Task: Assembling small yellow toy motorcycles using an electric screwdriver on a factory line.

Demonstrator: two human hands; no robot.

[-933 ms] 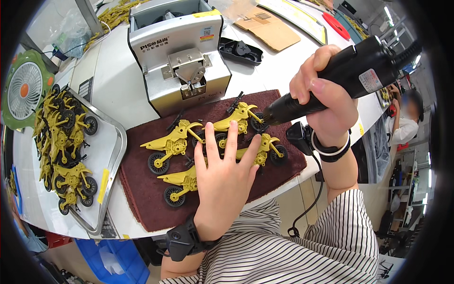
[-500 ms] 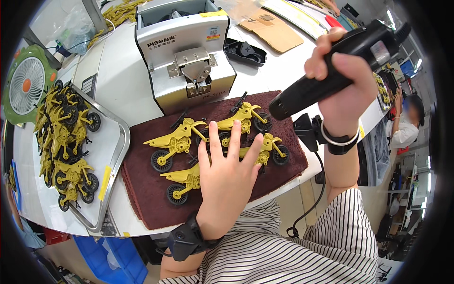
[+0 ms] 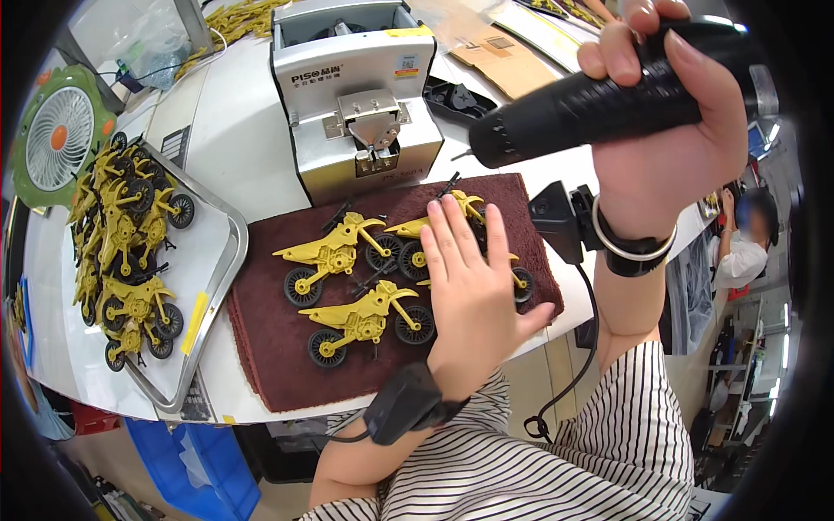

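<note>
The left hand (image 3: 469, 286) lies flat, palm down, fingers (image 3: 447, 239) stretched forward and a little spread, thumb out to the side; its wrist bends back toward the body. The right hand (image 3: 673, 130) is raised above it, its grip closed tight, forearm rising steeply below.

4 toy motorcycles (image 3: 360, 317) lie on a mat (image 3: 278, 365) at the table's (image 3: 234, 165) front edge. A tray (image 3: 213, 286) holding more motorcycles sits left of the mat, a screw feeder machine (image 3: 356, 87) behind it, and a fan (image 3: 59, 130) at far left.
</note>
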